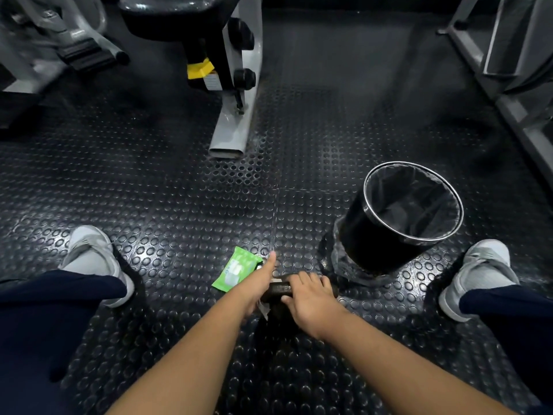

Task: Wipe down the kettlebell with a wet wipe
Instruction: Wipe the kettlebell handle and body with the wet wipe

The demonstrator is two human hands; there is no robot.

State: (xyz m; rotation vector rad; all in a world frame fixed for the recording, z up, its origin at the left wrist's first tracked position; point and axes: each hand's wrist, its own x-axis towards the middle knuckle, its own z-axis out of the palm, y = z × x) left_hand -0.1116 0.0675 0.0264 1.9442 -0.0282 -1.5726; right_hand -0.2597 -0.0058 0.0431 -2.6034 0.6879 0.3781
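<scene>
Kettlebell (281,317) on floor (179,205). Right hand (311,299) grip wraps handle (279,287), whose axis runs left-right. Left hand (254,286) against its left side, wet wipe (264,310) beneath; that grip's closure hidden, cannot tell.

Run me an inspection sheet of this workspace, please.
Surface: black studded rubber floor.
Job's things: kettlebell on the floor; wet wipe edge showing under the left hand; green wipe pack beside it.
Clutter: lined black bin, upright.
Hands: right hand grips the kettlebell handle; left hand against its side, fingers hidden.
Cables: nothing seen.
Surroundings: gym machines behind.
</scene>
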